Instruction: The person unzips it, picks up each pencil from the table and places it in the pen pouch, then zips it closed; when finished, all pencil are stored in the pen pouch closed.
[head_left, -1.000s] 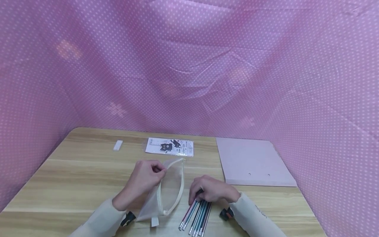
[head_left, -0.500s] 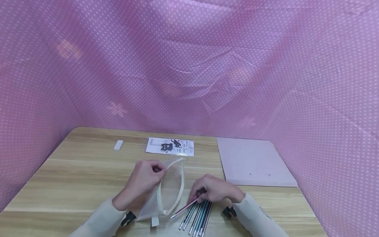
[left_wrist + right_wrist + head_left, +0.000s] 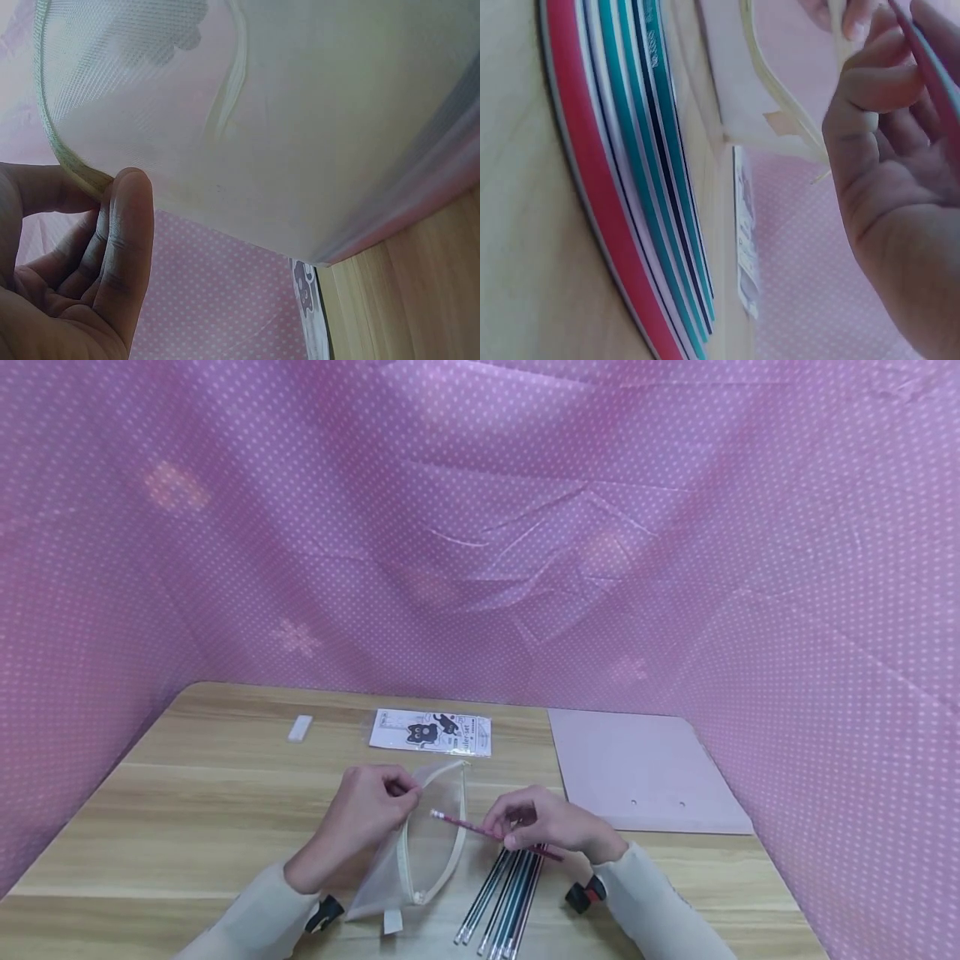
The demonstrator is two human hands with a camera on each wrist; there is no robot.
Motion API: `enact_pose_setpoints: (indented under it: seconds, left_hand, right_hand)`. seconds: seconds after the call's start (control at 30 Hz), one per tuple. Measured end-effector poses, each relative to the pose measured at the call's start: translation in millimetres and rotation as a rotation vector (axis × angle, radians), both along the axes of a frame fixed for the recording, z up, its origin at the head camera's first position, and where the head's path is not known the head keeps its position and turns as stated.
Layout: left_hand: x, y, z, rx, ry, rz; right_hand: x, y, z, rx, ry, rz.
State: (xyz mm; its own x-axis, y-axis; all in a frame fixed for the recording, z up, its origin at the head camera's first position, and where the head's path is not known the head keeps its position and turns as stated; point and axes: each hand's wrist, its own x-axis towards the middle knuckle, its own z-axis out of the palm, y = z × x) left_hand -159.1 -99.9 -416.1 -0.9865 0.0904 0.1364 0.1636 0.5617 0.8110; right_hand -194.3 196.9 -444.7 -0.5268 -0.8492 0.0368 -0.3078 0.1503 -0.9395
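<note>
My left hand (image 3: 375, 802) pinches the zipper edge of a translucent mesh pencil pouch (image 3: 382, 881), whose mouth gapes toward the right. In the left wrist view, thumb and finger meet on the pouch's edge (image 3: 56, 142). A red pencil (image 3: 472, 827) is pinched in my right hand (image 3: 547, 820), its white eraser end at the pouch mouth. Several striped pencils (image 3: 498, 902) in green, dark and red lie fanned on the table under that hand. The right wrist view shows these pencils (image 3: 630, 150) close up, with the held red pencil (image 3: 930, 67) at upper right.
A packaged ruler set (image 3: 431, 732) with black cat drawings lies behind the pouch. Farther left is a white eraser-like block (image 3: 299, 727). A pale pink folder or board (image 3: 645, 768) covers the right back of the wooden table (image 3: 187, 827). Pink dotted cloth (image 3: 480, 527) hangs behind.
My right hand has lifted one red pencil off the bunch and swung its eraser end up and left to the pouch mouth. My left hand and the pouch have stayed put.
</note>
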Motion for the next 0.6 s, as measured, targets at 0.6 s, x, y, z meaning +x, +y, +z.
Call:
enact_pose_setpoints:
  seconds: [0.6]
  left_hand:
    - [-0.1, 0.1, -0.2, 0.035, -0.006, -0.003]
  right_hand:
    - [3.5, -15.8, -9.9, 0.022, -0.262, -0.218]
